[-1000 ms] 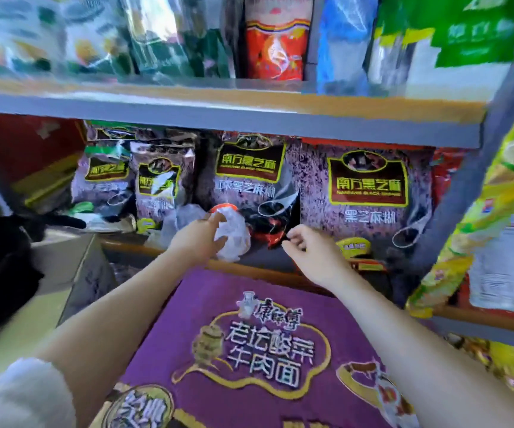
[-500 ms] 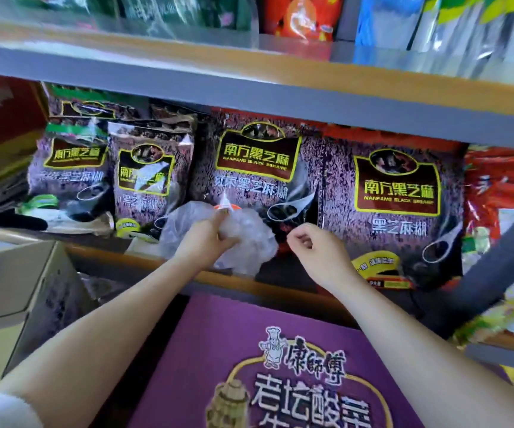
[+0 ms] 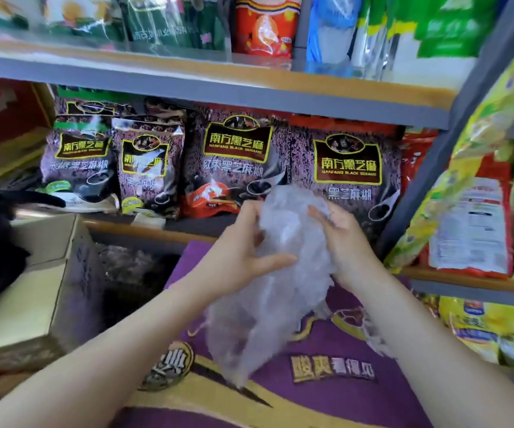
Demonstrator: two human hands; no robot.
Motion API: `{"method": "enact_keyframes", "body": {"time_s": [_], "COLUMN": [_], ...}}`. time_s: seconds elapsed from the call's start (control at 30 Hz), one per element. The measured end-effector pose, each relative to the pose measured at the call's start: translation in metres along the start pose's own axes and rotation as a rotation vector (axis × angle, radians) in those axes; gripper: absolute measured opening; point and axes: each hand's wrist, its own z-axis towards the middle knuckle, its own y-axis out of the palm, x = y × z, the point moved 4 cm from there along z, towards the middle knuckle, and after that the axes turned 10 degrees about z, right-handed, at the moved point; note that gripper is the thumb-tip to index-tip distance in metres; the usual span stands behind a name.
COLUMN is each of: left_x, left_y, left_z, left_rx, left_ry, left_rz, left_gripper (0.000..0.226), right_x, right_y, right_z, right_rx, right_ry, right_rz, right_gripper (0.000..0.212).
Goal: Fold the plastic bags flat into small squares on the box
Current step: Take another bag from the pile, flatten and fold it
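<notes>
Setting: a shop shelf (image 3: 206, 88) fills the upper half of the frame, with black sesame packets (image 3: 237, 162) standing in a row under it and other bright packets on the shelf above and at the right edge.
Surface: a purple printed box (image 3: 336, 393) lies flat across the lower centre; an open brown carton (image 3: 30, 291) stands just beside it at the left.
Task thing: a crumpled clear plastic bag (image 3: 268, 291) is held in the centre of the frame, above the purple box; its lower part hangs down toward the box top, and whether it touches cannot be told.
Left hand: the left hand (image 3: 243, 254) grips the bag's left side, thumb lying across the front, fingers curled behind the film.
Right hand: the right hand (image 3: 345, 239) holds the bag's upper right side, fingers bent round the plastic.
What has changed: half a second ago only the left hand had the bag, bunched against the sesame packets on the shelf, and the right hand was closed on nothing beside it. Now the bag is off the shelf, both hands have it, and it hangs longer and looser.
Meaning for the task: the bag has been fetched and is probably being opened out; no flattening or folding on the box has begun.
</notes>
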Motion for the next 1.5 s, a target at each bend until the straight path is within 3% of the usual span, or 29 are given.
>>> {"method": "enact_keyframes", "body": {"time_s": [0.1,0.23,0.3,0.4,0.47,0.57,0.63,0.7,0.8,0.9,0.97,1.07,1.13,1.17,1.23,1.3,1.37,1.43,1.5], "left_x": [0.009,0.016,0.016,0.017,0.019,0.032,0.047,0.057,0.062,0.045,0.042,0.044,0.037,0.040,0.052,0.040,0.046,0.052,0.057], "left_y": [0.030,0.036,0.034,0.039,0.040,0.044,0.050,0.056,0.057,0.053,0.058,0.056,0.046,0.049,0.056,0.059,0.059,0.055,0.053], "left_z": [-0.023,-0.048,-0.054,-0.054,-0.049,-0.044,-0.044,-0.050,-0.054,-0.070,-0.073,-0.076,-0.084,-0.083,-0.086,-0.084,-0.074,-0.069,-0.065], "left_rx": [0.018,0.131,0.150,0.164,0.175,0.178,0.141,0.063,-0.060,-0.168,-0.239,-0.104,-0.047,-0.095,-0.173,-0.008,0.135,0.205,0.173], "left_ry": [-0.096,-0.116,-0.157,-0.209,-0.222,-0.185,-0.132,-0.126,-0.203,-0.371,-0.428,-0.374,-0.227,-0.170,-0.161,-0.180,-0.295,-0.304,-0.221], "left_rz": [-0.140,0.006,0.050,0.155,0.186,0.206,0.127,-0.048,-0.287,-0.284,-0.362,-0.381,-0.343,-0.314,-0.003,0.130,0.095,0.091,0.144], "left_gripper": [0.043,0.015,0.019,0.027,0.031,0.039,0.042,0.045,0.048,0.067,0.058,0.042,0.047,0.053,0.047,0.026,0.032,0.033,0.032], "right_x": [-0.001,0.000,0.002,0.003,-0.011,-0.035,-0.037,-0.033,-0.038,-0.040,-0.040,-0.033,-0.026,-0.022,-0.014,-0.009,-0.013,-0.030,-0.046], "right_y": [-0.025,-0.084,-0.107,-0.109,-0.093,-0.054,-0.035,-0.033,-0.040,-0.055,-0.065,-0.088,-0.104,-0.109,-0.116,-0.116,-0.111,-0.099,-0.075], "right_z": [-0.022,-0.049,-0.060,-0.066,-0.071,-0.089,-0.096,-0.095,-0.096,-0.099,-0.098,-0.093,-0.091,-0.090,-0.091,-0.091,-0.090,-0.089,-0.093], "right_rx": [0.066,0.290,0.409,0.372,0.333,0.173,-0.037,-0.184,-0.246,-0.166,-0.102,0.106,0.234,0.275,0.321,0.295,0.194,0.106,-0.081], "right_ry": [-0.018,-0.014,0.085,0.164,-0.005,-0.311,-0.314,-0.188,-0.139,-0.041,-0.023,0.033,0.127,0.171,0.253,0.316,0.279,0.127,0.022], "right_rz": [-0.188,-0.529,-0.536,-0.824,-0.987,-1.094,-1.025,-0.870,-0.739,-0.669,-0.751,-0.844,-0.754,-0.695,-0.562,-0.527,-0.656,-0.748,-0.551], "right_gripper": [0.018,0.031,0.038,0.033,0.028,0.060,0.063,0.053,0.006,0.023,0.030,0.039,0.041,0.042,0.040,0.031,0.020,0.029,0.038]}}
